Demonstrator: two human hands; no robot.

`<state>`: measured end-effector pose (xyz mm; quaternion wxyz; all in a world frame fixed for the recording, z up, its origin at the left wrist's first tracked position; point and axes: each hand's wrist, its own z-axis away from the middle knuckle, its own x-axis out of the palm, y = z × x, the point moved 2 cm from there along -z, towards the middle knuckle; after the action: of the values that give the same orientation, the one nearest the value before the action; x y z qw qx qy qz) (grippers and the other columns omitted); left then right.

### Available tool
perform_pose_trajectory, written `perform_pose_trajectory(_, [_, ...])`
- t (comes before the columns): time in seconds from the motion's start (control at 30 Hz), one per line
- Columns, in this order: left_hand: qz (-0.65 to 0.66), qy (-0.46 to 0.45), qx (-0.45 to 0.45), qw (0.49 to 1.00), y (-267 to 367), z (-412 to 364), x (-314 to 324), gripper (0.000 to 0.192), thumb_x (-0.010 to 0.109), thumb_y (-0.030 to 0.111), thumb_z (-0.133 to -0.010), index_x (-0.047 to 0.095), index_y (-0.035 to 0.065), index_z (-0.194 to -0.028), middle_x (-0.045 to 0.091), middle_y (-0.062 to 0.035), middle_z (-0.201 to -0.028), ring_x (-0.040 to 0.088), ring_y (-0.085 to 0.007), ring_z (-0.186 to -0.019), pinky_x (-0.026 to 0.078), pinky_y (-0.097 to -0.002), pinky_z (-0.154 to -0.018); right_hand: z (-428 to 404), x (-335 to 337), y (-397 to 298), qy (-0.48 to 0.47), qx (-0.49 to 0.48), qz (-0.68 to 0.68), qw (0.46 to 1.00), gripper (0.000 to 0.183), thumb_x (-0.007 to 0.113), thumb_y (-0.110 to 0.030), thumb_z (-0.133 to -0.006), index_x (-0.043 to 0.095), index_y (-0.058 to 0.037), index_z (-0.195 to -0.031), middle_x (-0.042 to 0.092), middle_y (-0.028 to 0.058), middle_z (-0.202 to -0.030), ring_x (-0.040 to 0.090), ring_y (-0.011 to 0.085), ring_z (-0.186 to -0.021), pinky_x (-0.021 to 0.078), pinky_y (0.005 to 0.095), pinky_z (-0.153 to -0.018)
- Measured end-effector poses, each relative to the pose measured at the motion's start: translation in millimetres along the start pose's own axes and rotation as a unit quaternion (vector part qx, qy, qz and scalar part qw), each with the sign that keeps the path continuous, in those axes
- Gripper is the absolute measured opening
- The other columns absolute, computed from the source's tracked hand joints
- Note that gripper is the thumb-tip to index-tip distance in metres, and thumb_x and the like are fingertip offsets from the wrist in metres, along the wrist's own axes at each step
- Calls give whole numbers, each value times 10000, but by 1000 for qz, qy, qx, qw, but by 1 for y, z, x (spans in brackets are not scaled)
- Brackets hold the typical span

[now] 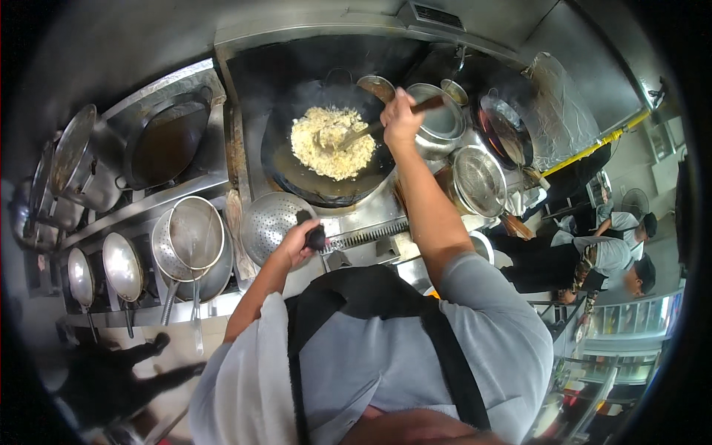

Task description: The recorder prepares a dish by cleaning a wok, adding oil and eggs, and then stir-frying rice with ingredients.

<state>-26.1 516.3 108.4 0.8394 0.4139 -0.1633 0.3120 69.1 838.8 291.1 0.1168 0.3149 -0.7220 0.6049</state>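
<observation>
A large black wok (278, 158) stands on the range in front of me, with a mound of pale yellow fried rice (334, 144) inside. My right hand (401, 118) grips the wooden handle of a long metal wok utensil (362, 135); its far end is in the rice. Closer to my body, my left hand (297, 242) is closed around a dark cloth or pad (315, 236) near the wok's front side. Under and beside that hand lies a perforated metal strainer (272, 222). What the dark pad covers cannot be told.
Right of the wok are a metal pot (439, 119), a mesh strainer (479, 181) and another wok (505, 130). A wok of brown liquid (167, 142) stands left, with pans (122, 267) and strainers (192, 239) nearer. Two co-workers (606, 253) are at the right.
</observation>
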Motion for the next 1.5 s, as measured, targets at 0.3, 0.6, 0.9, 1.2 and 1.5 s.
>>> perform_pose_trajectory(0.3, [51, 105, 18, 993, -39, 71, -37, 282, 644, 360, -984, 605, 80, -980, 728, -169, -820, 427, -100, -392, 292, -228, -340, -26, 22, -14, -64, 30, 71, 995, 330, 681, -188, -985, 517, -123, -706, 424, -38, -545, 380, 108, -411, 290, 294, -389])
perform_pose_trajectory(0.6, [72, 118, 14, 990, -16, 35, -26, 410, 609, 481, -995, 600, 77, -920, 705, -165, -771, 407, -113, -383, 298, -234, -347, -7, 69, -18, -115, 53, 33, 991, 333, 655, -165, -998, 465, -126, -727, 339, -39, -536, 290, 92, -402, 211, 295, -391])
perform_pose_trajectory(0.9, [77, 145, 36, 986, 33, -36, 31, 532, 548, 707, -965, 588, 177, -938, 548, -17, -674, 381, -105, -405, 242, -219, -349, -41, 53, 26, -87, -64, 86, 990, 310, 673, -153, -987, 500, -110, -734, 417, -24, -559, 356, 114, -414, 260, 297, -403])
perform_pose_trajectory(1.2, [9, 221, 16, 975, 40, -80, 48, 464, 710, 513, -904, 564, 73, -887, 453, -41, -700, 400, -145, -491, 257, -262, -377, 17, 31, -30, -143, -18, 100, 984, 320, 639, -150, -995, 485, -145, -714, 325, -60, -507, 279, 93, -360, 187, 290, -369])
perform_pose_trajectory(1.5, [95, 180, 54, 978, 32, -99, 43, 237, 681, 262, -904, 588, 50, -853, 525, -66, -698, 402, -142, -457, 271, -286, -357, 47, -13, -55, -89, -19, 114, 989, 408, 683, -211, -981, 423, -181, -668, 361, -55, -541, 318, 80, -424, 252, 295, -418])
